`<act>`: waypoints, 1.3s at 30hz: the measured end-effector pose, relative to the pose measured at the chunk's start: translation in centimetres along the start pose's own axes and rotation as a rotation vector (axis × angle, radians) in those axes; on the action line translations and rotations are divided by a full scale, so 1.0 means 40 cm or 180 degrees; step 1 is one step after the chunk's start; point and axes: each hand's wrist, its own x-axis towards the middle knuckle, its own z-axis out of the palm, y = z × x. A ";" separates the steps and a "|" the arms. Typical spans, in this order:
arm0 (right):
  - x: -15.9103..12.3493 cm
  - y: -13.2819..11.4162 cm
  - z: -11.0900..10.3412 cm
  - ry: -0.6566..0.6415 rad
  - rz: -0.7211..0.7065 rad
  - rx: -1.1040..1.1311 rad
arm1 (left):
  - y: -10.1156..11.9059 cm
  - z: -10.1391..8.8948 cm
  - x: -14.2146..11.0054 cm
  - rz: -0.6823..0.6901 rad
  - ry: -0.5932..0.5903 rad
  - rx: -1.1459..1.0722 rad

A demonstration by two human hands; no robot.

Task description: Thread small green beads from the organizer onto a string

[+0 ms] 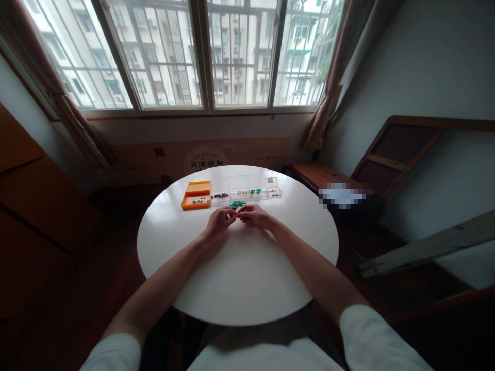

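My left hand (221, 219) and my right hand (254, 215) meet fingertip to fingertip above the white table. Both are closed in a pinch; whatever sits between the fingers is too small to make out. Just beyond them lies a small cluster of blue and green pieces (237, 204). An orange tray (185, 205) with some small blue pieces in it stands to the far left of the hands. Beside it, a clear plastic case (247, 181) holds dark brown pieces (221, 196), pale pieces and green pieces (255, 191) in separate sections.
The round white table (247, 278) stands before a barred window (240, 62) with curtains. A large flat cardboard box (154, 154) leans beneath the window. To the right are a low wooden bench (320, 175) and a wooden plank (429, 242).
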 end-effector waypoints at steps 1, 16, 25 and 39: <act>0.000 0.000 0.000 0.0000 0.0001 -0.0004 | 0.000 0.000 0.000 0.0000 0.0001 0.0011; -0.004 -0.005 0.001 0.0117 0.0043 0.0111 | -0.003 0.002 0.001 -0.0006 -0.0052 -0.0044; -0.008 -0.012 0.004 0.0059 0.0076 0.0140 | -0.003 0.006 0.000 -0.0012 -0.0002 0.0001; -0.009 -0.012 0.002 0.0033 0.0037 0.0075 | 0.002 0.004 0.001 -0.0029 0.0015 0.0019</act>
